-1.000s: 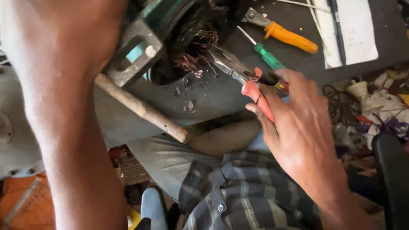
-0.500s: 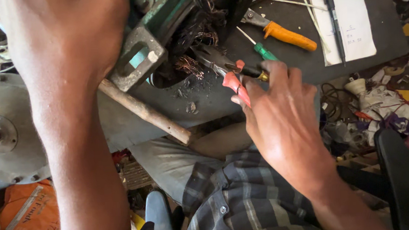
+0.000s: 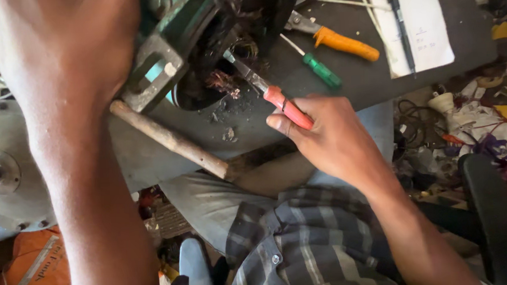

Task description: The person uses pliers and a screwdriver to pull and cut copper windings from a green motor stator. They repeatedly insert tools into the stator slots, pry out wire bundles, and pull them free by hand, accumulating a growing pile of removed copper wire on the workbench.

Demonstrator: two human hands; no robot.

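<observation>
Head camera, looking down over a cluttered dark workbench [image 3: 376, 88]. The right hand [image 3: 336, 139] is clenched around the red plastic-sleeved handles of a pair of pliers [image 3: 265, 90]. The thumb lies along the grip, and the steel nose points up and left into the open end of a green motor housing [image 3: 198, 42]. The tips sit right at the housing's dark round mouth, among frayed coppery windings [image 3: 222, 81]. Black crumbs and flakes are scattered on the bench just below the opening.

The left hand [image 3: 61, 48] fills the upper left of the picture, pressed over the housing's side. Its fingers are out of sight, so their grasp cannot be told. The forearm runs down the left side and blocks that flank.

A worn round wooden handle [image 3: 171, 140] lies slanted beneath the housing, reaching toward the bench's near edge. Behind the right hand there is some bare bench, then a green-handled screwdriver [image 3: 316, 68], an orange-handled tool [image 3: 343, 44], and a white paper sheet [image 3: 416, 24] with a dark pen across it. A dull grey metal disc [image 3: 10, 176] sits at far left. Tangled wires and scraps crowd the floor at right, beside a black chair edge [image 3: 493, 212].
</observation>
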